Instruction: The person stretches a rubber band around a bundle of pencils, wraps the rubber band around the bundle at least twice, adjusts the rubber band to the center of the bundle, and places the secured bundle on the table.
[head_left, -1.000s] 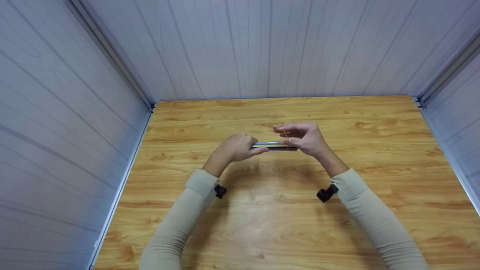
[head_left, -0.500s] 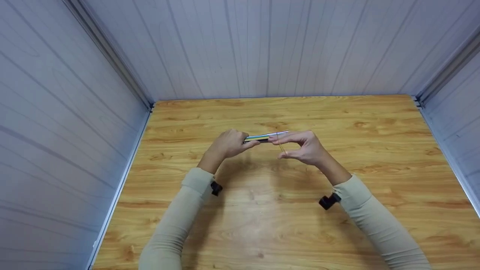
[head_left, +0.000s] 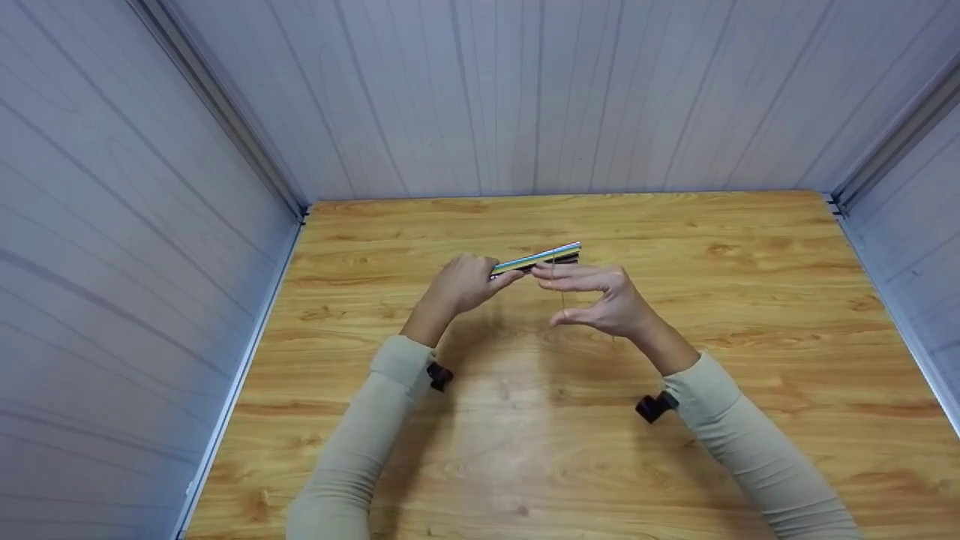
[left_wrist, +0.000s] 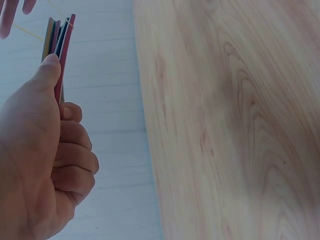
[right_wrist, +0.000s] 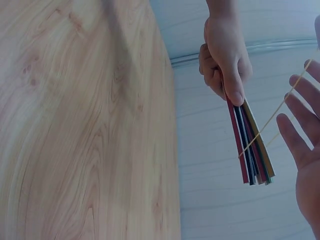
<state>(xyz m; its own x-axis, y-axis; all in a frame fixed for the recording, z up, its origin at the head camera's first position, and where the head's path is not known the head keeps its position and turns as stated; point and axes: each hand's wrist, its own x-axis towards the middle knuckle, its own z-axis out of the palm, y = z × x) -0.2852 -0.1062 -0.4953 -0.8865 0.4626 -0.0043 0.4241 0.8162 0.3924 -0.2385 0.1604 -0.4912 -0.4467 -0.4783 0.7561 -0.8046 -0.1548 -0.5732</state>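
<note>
A bundle of thin coloured sticks (head_left: 565,252), red, gold, black and green among them, is held above the table by my left hand (head_left: 460,282). Its fingers curl round one end, and the thumb (left_wrist: 47,72) lies along the sticks. The free ends point to the right and fan slightly. A thin yellow rubber band (right_wrist: 272,116) passes round the bundle near those ends and stretches over to my right hand (head_left: 611,300). There the fingers are straight and spread from the thumb, with the band pulled taut across them.
Beneath both hands lies a wood-grain table (head_left: 525,450). Pale panelled walls (head_left: 495,97) border it at the back, left and right. A small black camera (head_left: 656,406) is fixed at each cuff.
The right thumb has dropped away from the sticks and spread from the fingers, stretching the band. The bundle has tilted, its right end now higher, and moved slightly left with the left hand.
</note>
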